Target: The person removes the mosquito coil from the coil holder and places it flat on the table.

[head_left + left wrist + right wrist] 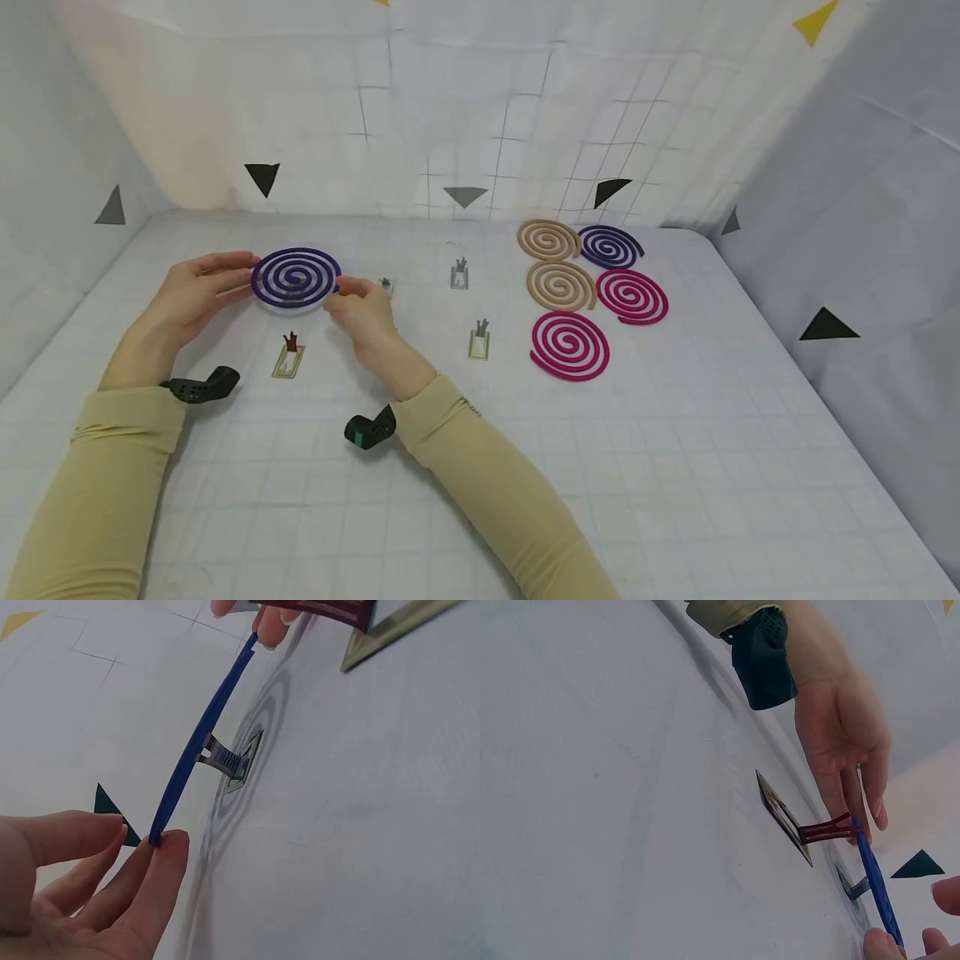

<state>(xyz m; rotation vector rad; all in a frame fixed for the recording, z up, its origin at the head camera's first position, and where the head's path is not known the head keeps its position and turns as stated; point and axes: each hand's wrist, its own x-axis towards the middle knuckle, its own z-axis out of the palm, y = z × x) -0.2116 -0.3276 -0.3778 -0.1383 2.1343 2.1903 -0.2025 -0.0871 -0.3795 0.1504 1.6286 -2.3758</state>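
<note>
A dark blue mosquito coil (296,277) is held level above the table by both hands. Its left edge is pinched by the fingertips of my left hand (191,296); the right hand (365,317) pinches the opposite edge. Under the coil's middle, a small metal stand (229,761) lies flat with its bent-up prongs reaching the coil's underside; whether they bear it I cannot tell. A coil stand with dark red prongs (288,360) lies just in front. Beside the right fingers another stand (386,286) is partly hidden.
Two more metal stands, one further back (459,275) and one nearer (479,342), lie mid-table. To the right are two tan coils (561,286), two magenta coils (570,346) and a dark blue coil (611,247). White sheet walls (465,100) enclose the table.
</note>
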